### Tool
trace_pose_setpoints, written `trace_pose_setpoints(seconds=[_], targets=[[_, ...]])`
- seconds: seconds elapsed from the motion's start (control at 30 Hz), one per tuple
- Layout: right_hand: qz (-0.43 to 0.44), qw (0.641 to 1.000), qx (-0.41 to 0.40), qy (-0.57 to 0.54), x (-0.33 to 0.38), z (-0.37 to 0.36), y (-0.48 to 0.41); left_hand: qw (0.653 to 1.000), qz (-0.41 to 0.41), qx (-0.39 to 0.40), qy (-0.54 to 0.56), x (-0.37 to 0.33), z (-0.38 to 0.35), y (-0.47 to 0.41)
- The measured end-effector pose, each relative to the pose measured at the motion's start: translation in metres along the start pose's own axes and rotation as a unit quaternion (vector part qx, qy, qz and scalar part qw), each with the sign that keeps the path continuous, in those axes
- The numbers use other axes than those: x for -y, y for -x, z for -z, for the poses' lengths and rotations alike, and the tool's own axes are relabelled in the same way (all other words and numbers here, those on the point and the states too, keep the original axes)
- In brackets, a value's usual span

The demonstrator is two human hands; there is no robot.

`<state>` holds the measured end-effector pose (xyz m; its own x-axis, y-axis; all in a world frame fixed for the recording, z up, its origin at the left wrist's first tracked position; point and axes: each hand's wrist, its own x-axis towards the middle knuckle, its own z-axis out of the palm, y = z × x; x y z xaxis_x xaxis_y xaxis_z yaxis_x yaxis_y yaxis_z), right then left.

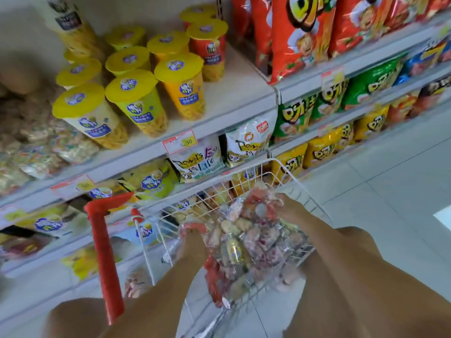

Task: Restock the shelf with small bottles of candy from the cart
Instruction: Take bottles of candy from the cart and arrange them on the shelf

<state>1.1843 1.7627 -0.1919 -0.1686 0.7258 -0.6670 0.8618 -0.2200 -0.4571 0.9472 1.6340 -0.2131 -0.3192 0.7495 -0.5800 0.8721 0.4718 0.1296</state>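
A white wire cart (275, 167) with a red handle (105, 252) stands against the shelves, heaped with several small clear candy bottles (246, 245) that have red lids. My left hand (192, 245) reaches into the near left of the heap, fingers buried among the bottles. My right hand (285, 208) is at the far side of the heap, fingers curled around a red-lidded candy bottle (258, 203). The picture is blurred, so the left hand's grip is unclear.
The white shelf (234, 76) above the cart carries several yellow-lidded snack cups (136, 103) on its left part. Snack bags (246, 140) fill the lower shelves, with red, green and yellow bags (300, 32) to the right. Pale tiled floor (390, 179) lies right of the cart.
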Motion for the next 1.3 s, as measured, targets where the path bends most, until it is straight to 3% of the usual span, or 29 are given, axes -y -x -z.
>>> trace_pose_setpoints(seconds=[0.1, 0.2, 0.33, 0.57, 0.63, 0.7, 0.8, 0.83, 0.87, 0.93, 0.97, 1.03, 1.13, 1.3], targets=[[-0.016, 0.997, 0.002, -0.077, -0.004, -0.01, -0.025, 0.989, 0.007, -0.062, -0.132, -0.004, 0.007, -0.018], [-0.033, 0.991, 0.04, -0.127, -0.005, -0.015, -0.038, 0.961, 0.01, -0.055, -0.272, -0.006, 0.014, -0.037], [-0.046, 0.982, 0.058, -0.175, -0.004, -0.017, -0.05, 0.952, -0.004, -0.014, -0.306, -0.005, 0.01, -0.05], [-0.126, 0.947, -0.003, -0.295, 0.001, -0.031, -0.053, 0.939, 0.038, 0.019, -0.341, 0.007, 0.009, -0.053], [-0.14, 0.938, -0.006, -0.318, 0.006, -0.028, -0.045, 0.951, 0.027, 0.042, -0.305, 0.007, 0.017, -0.053], [-0.129, 0.929, 0.008, -0.347, 0.007, -0.022, -0.037, 0.975, 0.021, 0.086, -0.202, 0.007, 0.032, -0.052], [-0.053, 0.906, 0.063, -0.416, 0.013, -0.003, -0.008, 0.99, 0.061, 0.116, 0.053, 0.01, 0.068, -0.045], [-0.018, 0.888, 0.084, -0.451, 0.016, 0.003, 0.002, 0.971, 0.079, 0.12, 0.19, 0.013, 0.08, -0.037], [0.015, 0.874, 0.103, -0.475, 0.021, 0.01, 0.014, 0.93, 0.079, 0.128, 0.334, 0.015, 0.092, -0.026], [0.083, 0.865, 0.124, -0.48, 0.036, 0.023, 0.041, 0.816, 0.037, 0.165, 0.553, 0.014, 0.119, 0.009], [0.109, 0.863, 0.129, -0.475, 0.046, 0.029, 0.055, 0.765, 0.005, 0.181, 0.618, 0.014, 0.131, 0.026], [0.146, 0.863, 0.127, -0.466, 0.068, 0.039, 0.082, 0.703, -0.078, 0.201, 0.678, 0.015, 0.151, 0.057], [0.222, 0.875, 0.093, -0.419, 0.104, 0.054, 0.126, 0.657, -0.185, 0.199, 0.703, 0.021, 0.178, 0.095], [0.334, 0.873, 0.045, -0.353, 0.165, 0.073, 0.203, 0.628, -0.307, 0.14, 0.701, 0.031, 0.222, 0.156]])
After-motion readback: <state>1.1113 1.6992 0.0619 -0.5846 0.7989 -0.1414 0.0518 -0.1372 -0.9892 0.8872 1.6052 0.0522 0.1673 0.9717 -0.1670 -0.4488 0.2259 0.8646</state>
